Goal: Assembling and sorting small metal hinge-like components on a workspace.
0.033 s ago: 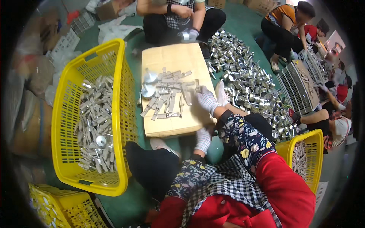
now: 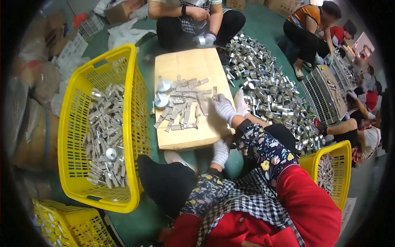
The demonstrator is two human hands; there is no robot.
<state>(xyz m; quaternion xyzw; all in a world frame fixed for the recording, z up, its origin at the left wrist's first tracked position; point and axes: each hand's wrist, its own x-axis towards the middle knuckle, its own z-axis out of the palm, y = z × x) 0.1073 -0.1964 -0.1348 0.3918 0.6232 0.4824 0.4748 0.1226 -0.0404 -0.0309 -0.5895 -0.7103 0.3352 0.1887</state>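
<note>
My right hand (image 2: 225, 108), in a striped glove, is over the right side of a pale board (image 2: 185, 61). Its fingertips are closed on a small flat metal clip (image 2: 214, 92) that stands up from the board. My left hand (image 2: 221, 153), gloved alike, is low at the board's near right corner; its fingers are shadowed and what they hold cannot be made out. Several similar metal clips (image 2: 186, 111) lie loosely on the board's left half. Beside them, at the board's left edge, are two round silvery discs (image 2: 161, 100).
A tall yellow basket (image 2: 133, 123) of metal clips stands left of the board. Shiny ring-shaped metal parts (image 2: 263, 82) are heaped on the right. Another yellow basket (image 2: 347, 164) is at my right. Across the board sits a person (image 2: 197, 16); other people crouch by grey crates (image 2: 323, 96).
The whole view has shifted very slightly. My hands and the parts on the board keep the same places.
</note>
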